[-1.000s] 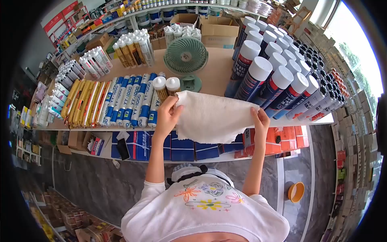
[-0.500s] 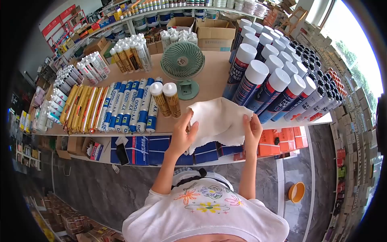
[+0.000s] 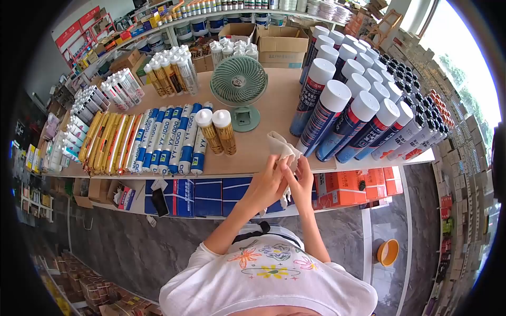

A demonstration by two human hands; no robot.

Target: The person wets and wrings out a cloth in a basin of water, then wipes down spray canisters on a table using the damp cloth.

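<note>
The left hand (image 3: 264, 185) and right hand (image 3: 301, 181) press together, both pinching the bunched white cloth (image 3: 281, 146), its long way pointing forward, a bit toward the green fan (image 3: 239, 81).

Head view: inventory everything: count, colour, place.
Table: one, tan, centre
Cloth: one, cream, over table edge
Fan: one, green, table middle
Tubes: two, gold, before fan
YY-1000 packs: several, blue-white, table left
Slim packs: several, yellow, farther left
Cartridges: many, mixed colours, table back
Spray cans: many, mostly blue, right
Boxes: several, blue and orange, underneath
Container: one, yellow, floor right
Background stock: uncountable, mixed colours, far shelves
Left hand, right hand: one each, bare, holding cloth
</note>
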